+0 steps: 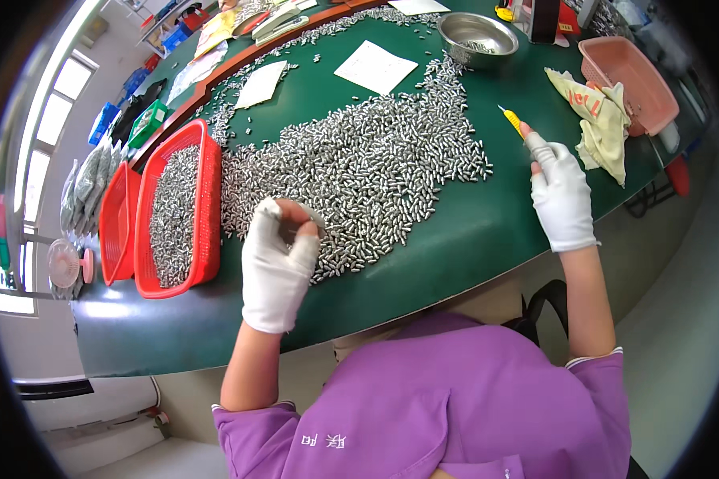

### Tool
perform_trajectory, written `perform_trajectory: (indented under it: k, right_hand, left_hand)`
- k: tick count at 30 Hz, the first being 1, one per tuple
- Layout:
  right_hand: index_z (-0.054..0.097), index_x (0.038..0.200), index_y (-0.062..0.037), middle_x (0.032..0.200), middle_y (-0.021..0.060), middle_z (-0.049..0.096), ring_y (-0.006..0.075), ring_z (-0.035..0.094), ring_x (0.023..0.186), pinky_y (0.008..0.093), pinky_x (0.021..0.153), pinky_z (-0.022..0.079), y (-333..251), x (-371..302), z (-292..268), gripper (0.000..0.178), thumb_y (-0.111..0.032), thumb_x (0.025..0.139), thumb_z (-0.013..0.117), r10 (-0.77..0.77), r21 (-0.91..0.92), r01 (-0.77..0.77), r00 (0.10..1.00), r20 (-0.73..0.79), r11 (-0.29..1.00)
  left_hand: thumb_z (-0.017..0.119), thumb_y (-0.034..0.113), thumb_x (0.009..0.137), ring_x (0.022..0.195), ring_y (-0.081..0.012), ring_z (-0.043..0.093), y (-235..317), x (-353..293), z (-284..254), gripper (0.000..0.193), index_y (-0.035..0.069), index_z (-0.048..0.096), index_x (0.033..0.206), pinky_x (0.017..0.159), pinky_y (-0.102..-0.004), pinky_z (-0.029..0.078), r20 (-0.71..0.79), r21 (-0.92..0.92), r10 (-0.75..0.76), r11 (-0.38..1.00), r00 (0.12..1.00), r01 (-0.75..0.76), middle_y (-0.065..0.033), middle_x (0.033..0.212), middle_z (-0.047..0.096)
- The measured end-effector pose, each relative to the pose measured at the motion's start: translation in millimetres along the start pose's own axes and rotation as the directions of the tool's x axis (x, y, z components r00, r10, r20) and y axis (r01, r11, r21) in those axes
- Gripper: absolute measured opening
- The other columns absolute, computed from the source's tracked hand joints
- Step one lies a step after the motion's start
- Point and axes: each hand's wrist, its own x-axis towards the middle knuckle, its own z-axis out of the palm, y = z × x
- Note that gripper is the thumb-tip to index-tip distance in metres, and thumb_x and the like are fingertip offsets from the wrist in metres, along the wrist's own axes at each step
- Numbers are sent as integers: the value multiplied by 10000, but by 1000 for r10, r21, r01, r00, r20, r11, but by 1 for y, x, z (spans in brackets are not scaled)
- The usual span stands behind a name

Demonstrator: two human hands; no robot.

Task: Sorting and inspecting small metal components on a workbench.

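Observation:
In a white glove with bare fingertips, my left hand (280,271) is over the near left edge of a broad heap of small silvery metal pieces (367,160). Its thumb and fingers are curled together; whatever is between them is too small to make out. Off to the right, apart from the heap, my gloved right hand (563,195) grips a slim yellow-handled tool (512,120) with a thin pointed tip, which points up and away to the left. A red plastic basket (210,251) stands left of my left hand, full of the same metal pieces.
Another red basket (118,231) leans beside the full one. White papers (375,67) lie beyond the heap. At the back right are a metal bowl (478,40), a pink tray (655,104) and a pale cloth (603,132). A brown divider (240,60) crosses the green table (455,247).

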Motion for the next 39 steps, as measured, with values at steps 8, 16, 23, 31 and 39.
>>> perform_trajectory:
  k: [8,16,23,31,39]
  right_hand:
    - [646,1130,-110,1089,94,625,279,590,1032,395,903,490,-38,38,14,369,-125,764,693,-285,-12,285,956,-71,959]
    - [661,1100,-84,1095,100,633,298,595,1028,406,916,476,-130,95,65,294,-199,829,638,-436,238,392,883,173,889]
    - [697,873,-153,837,56,634,265,625,854,392,784,503,-154,98,78,101,-220,798,681,-531,316,461,826,187,829]
    - [728,845,-134,859,42,653,257,618,866,383,795,504,-157,88,63,107,-203,763,729,-560,608,454,828,-20,651]
    - [726,854,-78,826,66,652,270,645,843,381,750,524,-170,83,53,220,-105,646,796,-605,658,577,764,-224,485]
  left_hand:
    - [605,112,934,792,-124,605,-17,38,-25,159,34,562,1066,720,-253,496,221,-308,-216,910,951,278,-49,926,627]
    - [633,90,911,767,-135,560,-32,32,-24,117,75,548,990,704,-262,458,205,-398,-143,891,968,216,-57,885,615]
    - [594,187,962,781,-116,586,-33,31,-28,175,67,554,1083,710,-245,472,271,-525,-251,770,929,361,-31,919,621]
    - [660,225,925,732,-107,547,-34,31,-28,220,111,521,1050,661,-228,443,390,-663,-225,604,893,442,-14,875,597]
    - [653,281,908,666,-81,498,-34,29,-28,330,89,494,1123,559,-193,371,470,-651,-185,588,863,481,-19,903,595]
